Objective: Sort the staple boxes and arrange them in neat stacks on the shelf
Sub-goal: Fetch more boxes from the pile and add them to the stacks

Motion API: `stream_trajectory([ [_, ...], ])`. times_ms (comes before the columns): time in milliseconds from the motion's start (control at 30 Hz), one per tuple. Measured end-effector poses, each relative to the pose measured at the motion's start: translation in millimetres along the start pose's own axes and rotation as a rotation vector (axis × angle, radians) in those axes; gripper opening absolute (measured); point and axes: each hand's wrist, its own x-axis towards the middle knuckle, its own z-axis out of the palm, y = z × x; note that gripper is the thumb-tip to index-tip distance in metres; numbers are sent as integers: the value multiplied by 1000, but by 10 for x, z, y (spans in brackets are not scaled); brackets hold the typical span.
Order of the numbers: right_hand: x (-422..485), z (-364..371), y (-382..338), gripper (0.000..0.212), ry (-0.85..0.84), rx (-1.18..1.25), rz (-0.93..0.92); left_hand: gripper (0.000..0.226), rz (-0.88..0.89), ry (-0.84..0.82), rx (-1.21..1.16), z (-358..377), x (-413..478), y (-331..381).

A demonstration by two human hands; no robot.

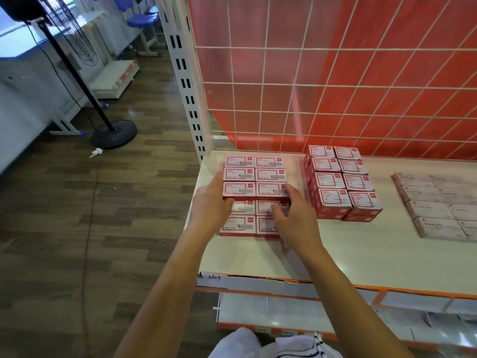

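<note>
The left hand (210, 202) and right hand (296, 218) are clamping the upper block of red staple boxes (240, 174) from opposite sides at the shelf's (335, 254) left end, thumbs hooking its front edge, probably squaring it over the lower layer (237, 226)

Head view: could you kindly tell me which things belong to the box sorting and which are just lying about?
Job: left block of red boxes, middle red stack, pale boxes, shelf, left hand, right hand.
Lying about: fan stand, blue stool, white scrap on floor.
</note>
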Motion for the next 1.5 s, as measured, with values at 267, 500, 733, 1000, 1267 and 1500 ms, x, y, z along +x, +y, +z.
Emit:
stream_trajectory([
  [267, 13, 58, 57, 38, 17, -2, -35, 56, 2, -2, 22, 18, 0, 2],
  [500, 15, 69, 75, 39, -4, -35, -67, 63, -25, -8, 79, 40, -13, 46],
  [733, -15, 1, 28, 41, -29, -61, -67, 58, -37, 1, 29, 21, -67, 129],
  [1000, -158, -268, -2, 48, 89, -241, -190, 54, 134, 188, 212, 125, -174, 568],
  [1267, -269, -797, 352, 44, 312, -312, -224, 49, 422, 87, 215, 656, -377, 1314],
  [1500, -548, -1672, 972, 44, 415, -324, -143, 46, 612, 46, 172, 1340, -715, 2117],
])
